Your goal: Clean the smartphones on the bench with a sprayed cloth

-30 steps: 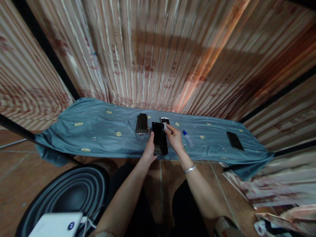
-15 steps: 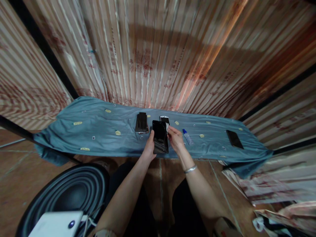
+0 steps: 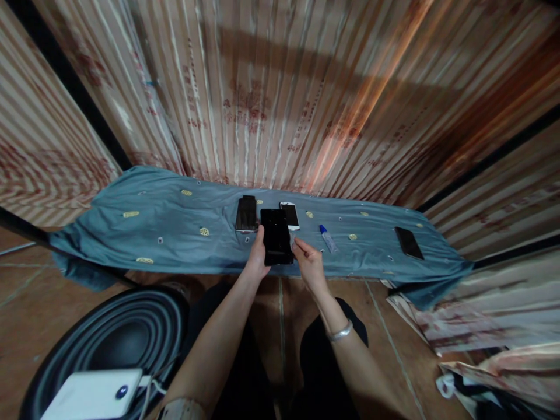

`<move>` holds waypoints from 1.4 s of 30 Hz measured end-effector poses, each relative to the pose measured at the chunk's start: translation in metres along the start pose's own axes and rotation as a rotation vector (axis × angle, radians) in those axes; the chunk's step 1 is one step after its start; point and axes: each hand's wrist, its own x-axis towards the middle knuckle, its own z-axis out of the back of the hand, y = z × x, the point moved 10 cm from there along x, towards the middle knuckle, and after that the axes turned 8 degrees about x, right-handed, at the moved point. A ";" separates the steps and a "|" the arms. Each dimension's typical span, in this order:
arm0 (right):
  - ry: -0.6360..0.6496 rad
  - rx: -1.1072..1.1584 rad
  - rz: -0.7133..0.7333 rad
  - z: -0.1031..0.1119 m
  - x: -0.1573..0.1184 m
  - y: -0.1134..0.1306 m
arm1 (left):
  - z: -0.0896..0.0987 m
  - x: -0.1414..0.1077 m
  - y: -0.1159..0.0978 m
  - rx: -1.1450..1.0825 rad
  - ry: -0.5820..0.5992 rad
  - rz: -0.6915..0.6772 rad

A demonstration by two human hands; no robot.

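My left hand (image 3: 258,255) grips a black smartphone (image 3: 276,238) by its left edge, thumb at the side, the screen facing up toward me. At the phone's lower right edge, my right hand (image 3: 310,263) pinches a small pale cloth (image 3: 293,237), mostly covered by the fingers. Just behind the held phone lies a white-framed phone (image 3: 291,217), partly covered by it. A dark phone (image 3: 245,213) rests to its left. Right of my hands, a clear bottle with a blue cap (image 3: 327,238) lies on the blue-green cloth cover (image 3: 175,224).
Another black phone (image 3: 409,243) lies toward the right end of the covered table. At lower left stands a round black ridged stool (image 3: 126,338) carrying a white power bank (image 3: 94,392) with cables. Striped curtains (image 3: 280,105) and dark poles surround the table.
The held phone has tilted flatter. My right hand has slid with the cloth down the phone's right edge, from near the top to the lower part. The view has shifted slightly.
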 end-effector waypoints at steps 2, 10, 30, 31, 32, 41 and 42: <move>0.027 -0.070 0.033 0.002 -0.013 0.006 | -0.004 -0.001 -0.002 0.006 0.039 -0.017; 0.109 -0.418 0.220 -0.002 -0.053 0.030 | -0.011 0.000 -0.005 0.034 0.142 -0.030; 0.198 -0.832 0.711 -0.037 -0.064 0.062 | -0.006 -0.002 -0.011 -0.003 0.068 -0.052; 0.203 -0.836 0.711 -0.039 -0.062 0.061 | -0.005 -0.002 -0.010 -0.005 0.060 -0.046; 0.209 -0.838 0.709 -0.041 -0.059 0.060 | -0.005 -0.003 -0.009 -0.007 0.051 -0.036; 0.205 -0.883 0.696 -0.057 -0.017 0.054 | 0.003 0.000 -0.001 -0.031 -0.030 -0.016; 0.210 -0.895 0.693 -0.060 -0.013 0.053 | 0.003 0.000 -0.002 -0.027 -0.037 -0.015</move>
